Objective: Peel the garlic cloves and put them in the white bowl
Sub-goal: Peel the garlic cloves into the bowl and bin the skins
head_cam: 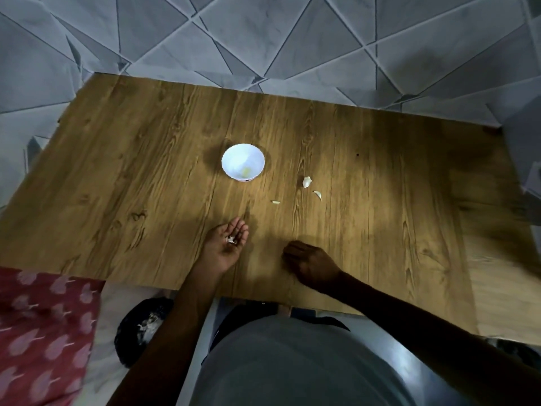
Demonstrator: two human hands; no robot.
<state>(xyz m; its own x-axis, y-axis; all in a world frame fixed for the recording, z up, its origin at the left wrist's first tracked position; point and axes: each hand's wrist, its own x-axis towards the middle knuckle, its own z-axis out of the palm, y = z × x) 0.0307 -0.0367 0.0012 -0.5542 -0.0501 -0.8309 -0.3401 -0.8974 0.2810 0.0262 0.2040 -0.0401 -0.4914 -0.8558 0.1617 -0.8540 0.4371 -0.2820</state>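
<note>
A white bowl stands near the middle of the wooden table, with a pale yellowish clove lying inside. Right of it lie a garlic clove and two smaller pale pieces. My left hand lies palm up on the table in front of the bowl, fingers relaxed, with bits of white garlic peel in the palm. My right hand rests palm down to its right, fingers curled under; whether it holds anything is hidden.
The table's near edge runs just behind my wrists. A red patterned cloth lies at the lower left. A dark round container with pale scraps sits on the floor below the table edge. Grey tiled floor surrounds the table.
</note>
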